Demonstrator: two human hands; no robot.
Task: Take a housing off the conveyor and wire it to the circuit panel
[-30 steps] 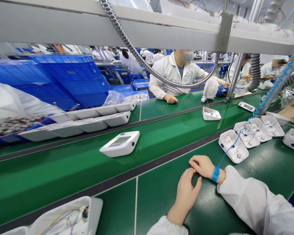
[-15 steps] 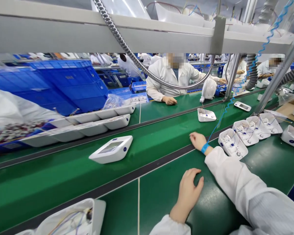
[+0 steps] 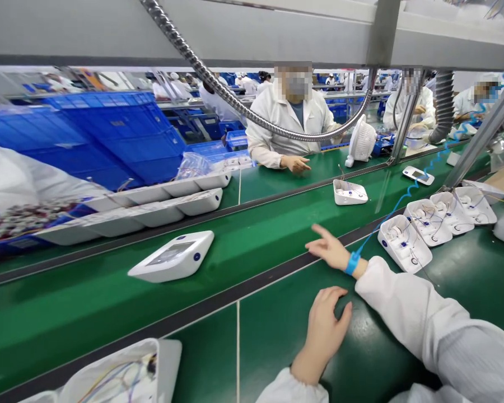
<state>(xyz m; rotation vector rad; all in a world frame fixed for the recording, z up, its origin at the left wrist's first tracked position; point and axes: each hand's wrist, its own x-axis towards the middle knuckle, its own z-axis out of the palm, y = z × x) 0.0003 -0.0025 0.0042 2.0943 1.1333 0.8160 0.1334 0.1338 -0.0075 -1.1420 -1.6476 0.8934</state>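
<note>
My right hand (image 3: pixel 328 248), with a blue wrist strap (image 3: pixel 353 262) and coiled cord, reaches over the near edge of the green conveyor belt (image 3: pixel 252 246). Its fingers are stretched out and hold nothing. My left hand (image 3: pixel 325 324) rests on the green worktop (image 3: pixel 277 352), fingers curved and apart, empty. Left of both hands, a white device housing with a screen (image 3: pixel 174 257) lies on the belt. To the right of my right hand stands a row of open white housings (image 3: pixel 404 244) with wires and small parts inside. Another open housing (image 3: pixel 350 193) sits on the belt farther off.
A wired housing (image 3: pixel 121 372) stands at the near left. Across the belt sits a co-worker (image 3: pixel 292 126) beside a white fan-like part (image 3: pixel 362 143). White shells (image 3: pixel 159 215) and blue crates (image 3: pixel 117 140) fill the far left. A metal hose (image 3: pixel 235 106) hangs beneath the shelf.
The screened housing on the belt has shifted left. My right hand has moved slightly left and its fingers have straightened. My left hand has hardly moved. The co-worker's hand has opened out.
</note>
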